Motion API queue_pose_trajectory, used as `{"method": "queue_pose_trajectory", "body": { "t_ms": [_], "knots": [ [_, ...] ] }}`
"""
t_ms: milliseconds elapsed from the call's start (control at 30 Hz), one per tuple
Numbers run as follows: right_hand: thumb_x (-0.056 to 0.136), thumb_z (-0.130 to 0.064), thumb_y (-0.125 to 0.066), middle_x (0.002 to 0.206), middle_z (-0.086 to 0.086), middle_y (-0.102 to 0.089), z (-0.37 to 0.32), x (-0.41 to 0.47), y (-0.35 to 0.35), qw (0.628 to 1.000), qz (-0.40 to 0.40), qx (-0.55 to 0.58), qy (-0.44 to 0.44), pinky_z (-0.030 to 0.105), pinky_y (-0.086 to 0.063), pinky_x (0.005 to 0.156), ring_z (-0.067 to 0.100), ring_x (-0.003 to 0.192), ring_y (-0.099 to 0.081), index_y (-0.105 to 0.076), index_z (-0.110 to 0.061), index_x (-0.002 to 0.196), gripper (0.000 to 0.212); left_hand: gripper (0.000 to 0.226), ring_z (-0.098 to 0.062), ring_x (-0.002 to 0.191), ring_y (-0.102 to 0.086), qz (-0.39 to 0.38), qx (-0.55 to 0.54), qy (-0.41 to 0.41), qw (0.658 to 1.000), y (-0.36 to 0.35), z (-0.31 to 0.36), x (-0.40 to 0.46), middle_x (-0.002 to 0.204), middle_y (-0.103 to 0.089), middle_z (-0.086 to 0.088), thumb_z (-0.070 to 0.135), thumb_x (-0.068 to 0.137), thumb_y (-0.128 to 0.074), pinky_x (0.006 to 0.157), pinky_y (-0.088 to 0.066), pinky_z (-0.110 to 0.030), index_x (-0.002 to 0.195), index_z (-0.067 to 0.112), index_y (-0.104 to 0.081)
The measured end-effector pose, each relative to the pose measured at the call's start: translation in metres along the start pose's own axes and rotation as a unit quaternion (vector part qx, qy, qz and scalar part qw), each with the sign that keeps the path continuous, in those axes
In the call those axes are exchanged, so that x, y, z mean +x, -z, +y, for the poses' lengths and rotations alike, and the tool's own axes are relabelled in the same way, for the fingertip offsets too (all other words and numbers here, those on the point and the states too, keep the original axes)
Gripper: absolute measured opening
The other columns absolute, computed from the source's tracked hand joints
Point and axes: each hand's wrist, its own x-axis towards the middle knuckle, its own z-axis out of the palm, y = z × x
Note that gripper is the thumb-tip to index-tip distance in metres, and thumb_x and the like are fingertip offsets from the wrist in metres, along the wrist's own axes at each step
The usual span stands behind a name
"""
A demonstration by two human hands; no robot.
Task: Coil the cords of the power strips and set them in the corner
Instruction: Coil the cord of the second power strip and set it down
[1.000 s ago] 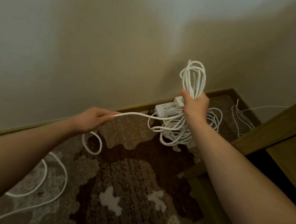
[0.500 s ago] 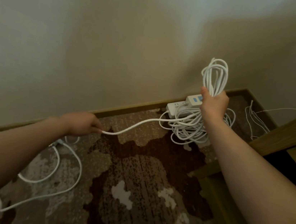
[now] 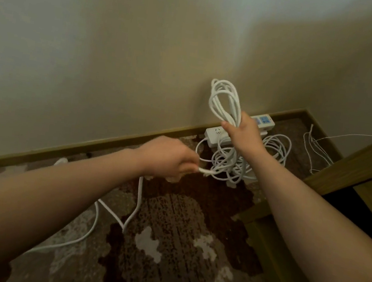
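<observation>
We see a white cord looped in an upright bundle, its loose tail trailing across the carpet; two white power strips lie on coiled cords in the corner.

No legible text; power strip blue labels unreadable (too blurred).

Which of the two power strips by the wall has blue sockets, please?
The far power strip, right of the right hand; the near power strip is plain white.

Plain pale walls meeting at a corner; brown skirting board below; mottled brown-and-grey carpet; wooden furniture right of corner.
</observation>
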Motion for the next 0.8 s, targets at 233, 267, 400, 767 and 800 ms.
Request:
{"method": "queue_pose_trajectory", "body": {
  "t_ms": [233,267,400,767,800],
  "knots": [
    [0.091,-0.031,-0.069,0.060,-0.009,-0.059,-0.007,-0.006,-0.006,0.992,-0.117,0.022,0.032,0.015,-0.042,0.047,-0.002,0.048,-0.053,-0.059,-0.027,0.080,0.015,0.021,-0.019,0.083,-0.059,0.022,-0.040,0.055,0.997,0.021,-0.007,0.024,0.091,-0.064,0.001,0.034,0.095,-0.049,0.072,-0.048,-0.039,0.094,0.019,-0.062],
    [0.091,-0.030,-0.069,0.057,-0.009,-0.059,-0.007,-0.006,-0.005,0.992,-0.119,0.030,0.030,0.015,-0.042,0.046,-0.001,0.047,-0.053,-0.060,-0.025,0.078,0.017,0.019,-0.020,0.082,-0.059,0.017,-0.056,0.056,0.997,0.021,-0.005,0.028,0.090,-0.064,-0.001,0.031,0.095,-0.050,0.074,-0.049,-0.040,0.094,0.017,-0.063],
    [0.092,-0.032,-0.068,0.058,-0.004,-0.061,-0.007,-0.004,-0.004,0.989,-0.138,0.058,0.006,0.023,-0.044,0.048,0.008,0.047,-0.054,-0.061,-0.014,0.085,0.020,0.016,-0.016,0.075,-0.057,0.018,-0.089,0.053,0.994,0.014,0.005,0.039,0.083,-0.065,0.000,0.029,0.093,-0.053,0.073,-0.049,-0.039,0.091,0.018,-0.064],
    [0.096,-0.055,-0.054,0.057,0.004,-0.063,-0.011,-0.010,-0.001,0.960,-0.232,0.141,-0.066,0.026,-0.049,0.049,0.014,0.047,-0.058,-0.068,-0.013,0.074,0.049,0.032,-0.015,0.061,-0.049,0.163,-0.034,0.126,0.978,0.006,-0.005,0.051,0.060,-0.042,0.014,0.049,0.084,-0.061,0.052,-0.034,-0.028,0.075,0.028,-0.039],
    [0.095,-0.055,-0.054,0.058,0.004,-0.062,-0.012,-0.010,-0.002,0.956,-0.235,0.158,-0.074,0.026,-0.048,0.050,0.014,0.048,-0.057,-0.067,-0.013,0.073,0.049,0.034,-0.016,0.061,-0.048,0.175,-0.025,0.140,0.974,0.007,-0.005,0.051,0.060,-0.041,0.013,0.051,0.083,-0.062,0.053,-0.035,-0.029,0.075,0.026,-0.040]
  ]
}}
